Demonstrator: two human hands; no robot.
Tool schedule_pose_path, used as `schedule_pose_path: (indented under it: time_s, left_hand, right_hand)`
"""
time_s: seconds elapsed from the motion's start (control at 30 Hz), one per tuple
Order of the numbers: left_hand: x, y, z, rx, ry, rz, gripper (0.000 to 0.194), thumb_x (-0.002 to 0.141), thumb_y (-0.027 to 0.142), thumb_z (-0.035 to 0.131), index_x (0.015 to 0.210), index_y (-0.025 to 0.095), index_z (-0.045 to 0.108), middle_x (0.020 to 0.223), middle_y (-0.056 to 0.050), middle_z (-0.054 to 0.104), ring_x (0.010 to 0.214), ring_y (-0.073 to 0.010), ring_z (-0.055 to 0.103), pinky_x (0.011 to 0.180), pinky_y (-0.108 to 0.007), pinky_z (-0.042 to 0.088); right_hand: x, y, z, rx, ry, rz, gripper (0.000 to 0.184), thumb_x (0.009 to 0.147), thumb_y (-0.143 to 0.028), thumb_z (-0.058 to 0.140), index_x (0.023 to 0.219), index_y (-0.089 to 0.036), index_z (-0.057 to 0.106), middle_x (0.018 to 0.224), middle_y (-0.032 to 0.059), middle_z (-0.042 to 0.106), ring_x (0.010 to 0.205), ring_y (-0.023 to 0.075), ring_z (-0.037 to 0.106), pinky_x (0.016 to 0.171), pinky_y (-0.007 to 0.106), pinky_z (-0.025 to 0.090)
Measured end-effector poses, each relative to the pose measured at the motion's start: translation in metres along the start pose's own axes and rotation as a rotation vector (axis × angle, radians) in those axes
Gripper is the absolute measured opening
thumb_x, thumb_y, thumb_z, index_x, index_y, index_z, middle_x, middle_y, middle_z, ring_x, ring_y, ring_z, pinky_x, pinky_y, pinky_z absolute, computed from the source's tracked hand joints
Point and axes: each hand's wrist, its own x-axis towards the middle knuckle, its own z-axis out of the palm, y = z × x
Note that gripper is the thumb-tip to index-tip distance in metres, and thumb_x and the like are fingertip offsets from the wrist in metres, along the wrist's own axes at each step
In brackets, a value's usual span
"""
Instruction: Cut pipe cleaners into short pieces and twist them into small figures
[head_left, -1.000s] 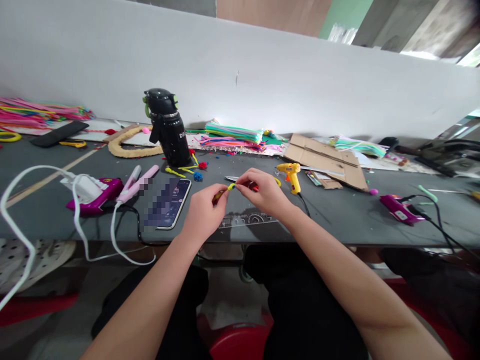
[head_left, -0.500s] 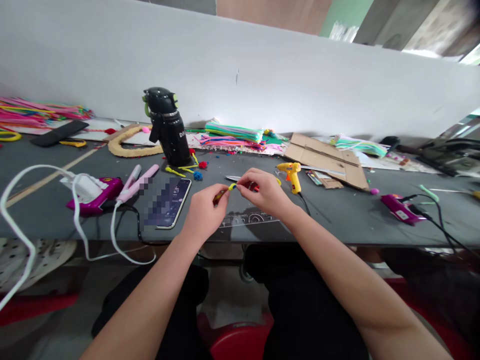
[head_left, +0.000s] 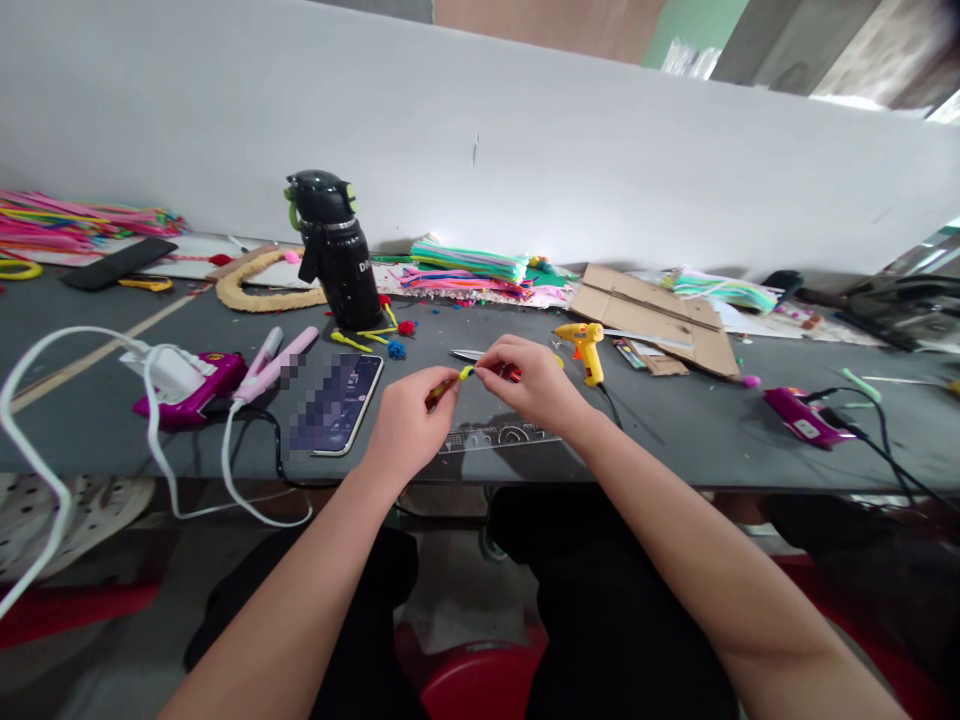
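My left hand (head_left: 417,415) is closed in a pinch on a small yellow pipe cleaner (head_left: 466,372), whose bent tip sticks out past the thumb and forefinger. Against that tip, the thumb and forefinger of my right hand (head_left: 529,378) are pinched together. A dark bit shows at the point where both hands meet, too small to name. Partly hidden behind my right hand lie scissors (head_left: 466,355) with red on the handle. Below the hands is a clear plastic ruler (head_left: 499,437) with cut-out shapes.
A yellow glue gun (head_left: 586,350) stands to the right, near cardboard (head_left: 660,310). On the left are a phone (head_left: 352,405), a black bottle (head_left: 341,265), a pink hair straightener (head_left: 277,365) and a purple power strip (head_left: 202,390). Pipe cleaner bundles (head_left: 469,262) lie along the wall.
Both hands stay almost in place, fingertips still together. The yellow tip between them has turned slightly and looks more compact.
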Motion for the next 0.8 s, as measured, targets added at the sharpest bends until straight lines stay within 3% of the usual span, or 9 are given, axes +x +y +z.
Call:
schedule_pose_path:
  time_s: [0.27, 0.4, 0.53, 0.63, 0.73, 0.8]
  left_hand:
    - [-0.002, 0.001, 0.000, 0.005, 0.005, 0.028, 0.024, 0.090, 0.028, 0.057, 0.100, 0.018, 0.076, 0.100, -0.008, 0.078, 0.082, -0.0205, 0.070, 0.076, -0.029, 0.052]
    - [0.003, -0.006, -0.005, 0.052, -0.005, -0.007, 0.025, 0.092, 0.033, 0.056, 0.095, 0.018, 0.075, 0.080, -0.005, 0.074, 0.066, -0.0167, 0.062, 0.065, -0.027, 0.045]
    - [0.015, -0.027, -0.018, 0.036, 0.102, -0.100, 0.024, 0.089, 0.036, 0.058, 0.090, 0.017, 0.073, 0.069, -0.001, 0.066, 0.060, -0.0143, 0.053, 0.061, -0.027, 0.039]
    - [0.026, -0.042, -0.028, -0.080, 0.225, -0.192, 0.024, 0.085, 0.037, 0.062, 0.085, 0.015, 0.071, 0.066, -0.001, 0.061, 0.060, -0.0132, 0.050, 0.059, -0.026, 0.038]
    - [0.034, -0.053, -0.034, -0.250, 0.375, -0.288, 0.025, 0.081, 0.038, 0.067, 0.086, 0.014, 0.071, 0.066, 0.000, 0.059, 0.060, -0.0120, 0.048, 0.058, -0.025, 0.038]
    - [0.038, -0.056, -0.037, -0.351, 0.445, -0.342, 0.026, 0.079, 0.039, 0.068, 0.087, 0.014, 0.071, 0.065, 0.001, 0.057, 0.058, -0.0113, 0.046, 0.056, -0.024, 0.037]
  right_hand:
    - [0.000, -0.003, -0.001, -0.006, -0.020, 0.018, 0.012, 0.091, -0.024, 0.062, 0.085, -0.018, 0.071, 0.083, 0.0035, 0.064, 0.071, 0.0133, 0.059, 0.069, 0.028, 0.048]
    - [0.000, -0.002, -0.001, 0.022, 0.003, 0.038, 0.014, 0.089, -0.027, 0.065, 0.095, -0.017, 0.072, 0.093, 0.0059, 0.067, 0.077, 0.0142, 0.063, 0.068, 0.027, 0.050]
    - [0.023, 0.021, 0.005, -0.013, 0.074, 0.106, 0.020, 0.092, -0.026, 0.059, 0.104, -0.017, 0.073, 0.101, 0.0080, 0.069, 0.083, 0.0161, 0.066, 0.075, 0.029, 0.053]
    - [0.061, 0.048, 0.027, -0.108, -0.016, 0.189, 0.023, 0.091, -0.019, 0.056, 0.106, -0.014, 0.073, 0.106, 0.0103, 0.073, 0.091, 0.0191, 0.067, 0.090, 0.034, 0.053]
    - [0.104, 0.065, 0.065, -0.147, -0.205, 0.271, 0.037, 0.088, -0.011, 0.055, 0.123, -0.010, 0.067, 0.129, 0.0156, 0.068, 0.113, 0.0231, 0.065, 0.106, 0.037, 0.046]
    - [0.129, 0.070, 0.092, -0.130, -0.246, 0.289, 0.050, 0.082, -0.004, 0.054, 0.131, -0.010, 0.062, 0.136, 0.0163, 0.064, 0.122, 0.0243, 0.062, 0.109, 0.037, 0.044]
